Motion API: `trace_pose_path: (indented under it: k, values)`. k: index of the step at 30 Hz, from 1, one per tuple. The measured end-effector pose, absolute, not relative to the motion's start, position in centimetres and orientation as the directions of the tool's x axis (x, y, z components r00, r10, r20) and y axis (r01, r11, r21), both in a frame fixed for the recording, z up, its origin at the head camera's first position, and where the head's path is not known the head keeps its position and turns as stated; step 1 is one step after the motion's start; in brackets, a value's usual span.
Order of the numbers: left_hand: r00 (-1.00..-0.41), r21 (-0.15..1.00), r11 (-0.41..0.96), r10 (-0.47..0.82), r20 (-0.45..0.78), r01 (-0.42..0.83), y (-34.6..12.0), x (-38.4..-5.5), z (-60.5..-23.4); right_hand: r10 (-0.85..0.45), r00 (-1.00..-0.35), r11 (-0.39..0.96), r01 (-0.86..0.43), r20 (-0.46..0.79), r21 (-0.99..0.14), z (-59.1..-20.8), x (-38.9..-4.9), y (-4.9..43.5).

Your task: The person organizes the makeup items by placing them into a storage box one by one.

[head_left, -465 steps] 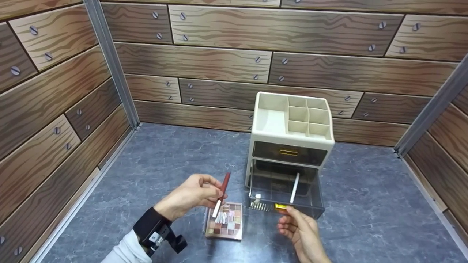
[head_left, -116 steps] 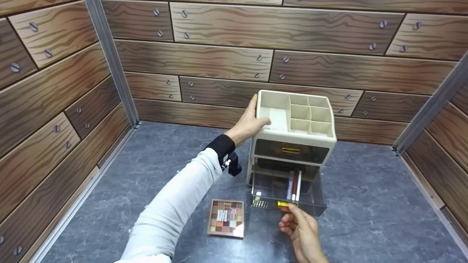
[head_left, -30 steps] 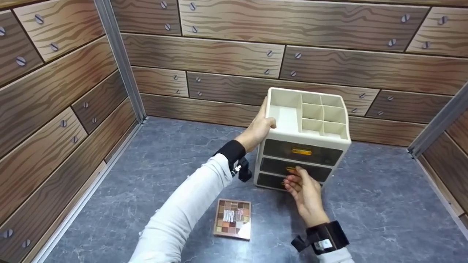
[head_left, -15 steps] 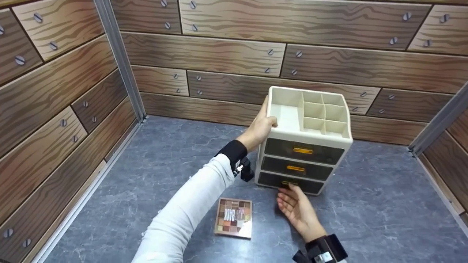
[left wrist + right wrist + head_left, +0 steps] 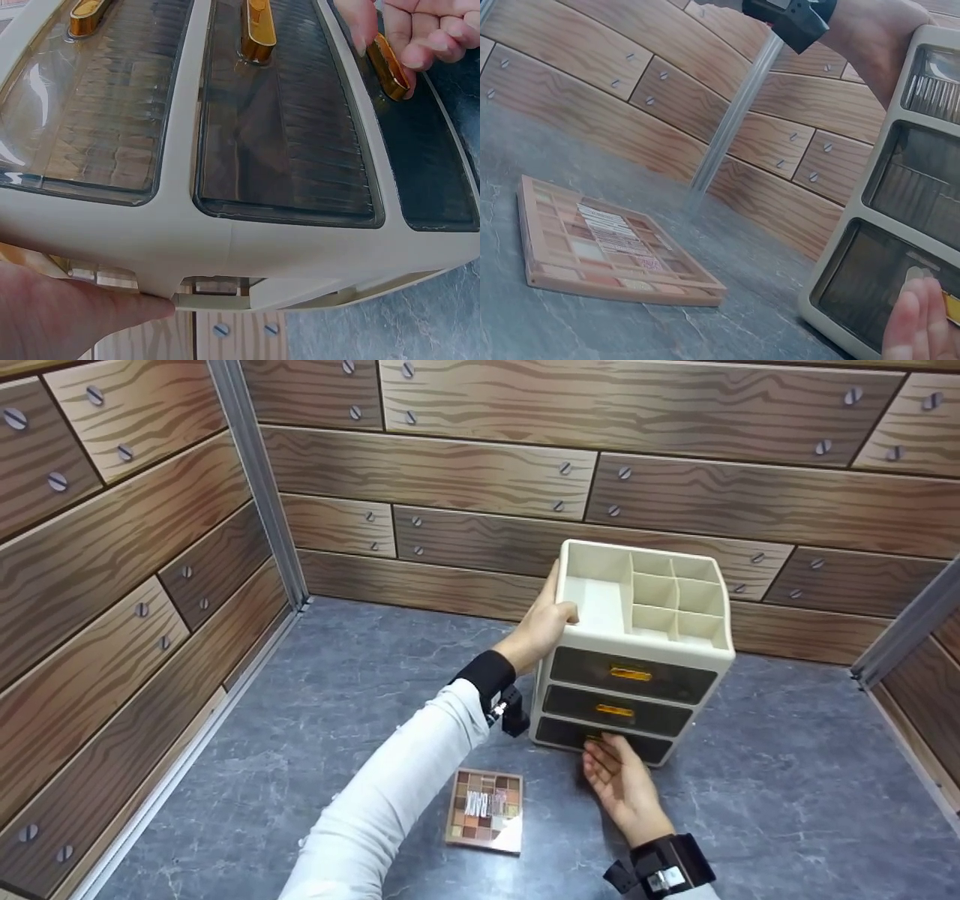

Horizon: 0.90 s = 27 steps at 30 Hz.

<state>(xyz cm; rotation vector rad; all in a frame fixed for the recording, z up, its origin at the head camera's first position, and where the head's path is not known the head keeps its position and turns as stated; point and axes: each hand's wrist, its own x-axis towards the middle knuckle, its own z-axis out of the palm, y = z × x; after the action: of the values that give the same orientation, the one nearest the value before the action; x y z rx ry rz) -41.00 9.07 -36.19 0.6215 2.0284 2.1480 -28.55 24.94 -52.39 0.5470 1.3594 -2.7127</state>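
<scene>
A cream cosmetics organizer (image 5: 637,639) with three dark see-through drawers stands on the floor, all drawers shut. My left hand (image 5: 541,624) grips its upper left side, with the thumb over the top rim. Low at the front, my right hand (image 5: 628,795) pinches the gold handle (image 5: 388,69) of the bottom drawer (image 5: 564,733), thumb on one side and fingers on the other in the left wrist view. The middle drawer (image 5: 652,721) and the top drawer (image 5: 585,668) are untouched. Their contents are hard to make out.
An eyeshadow palette (image 5: 486,811) lies flat on the grey marbled floor (image 5: 360,675), left of my right hand. Open compartments (image 5: 675,596) top the organizer. Wood-patterned walls (image 5: 480,532) close off the back and sides.
Earlier my left hand held a dark red stick, later seen in the open middle drawer beside other sticks. That drawer is now shut. My right hand has moved down to the bottom drawer's handle.
</scene>
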Motion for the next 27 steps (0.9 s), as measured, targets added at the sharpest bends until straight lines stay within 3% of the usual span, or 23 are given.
trace_pose_path:
  k: [27]
  values:
    - [-0.909,0.977,-0.119,0.362,0.208,0.176,9.2,-41.0,-36.4,0.178,-0.914,-0.511,0.231,-0.364,-0.828,-52.9,-25.9,24.5]
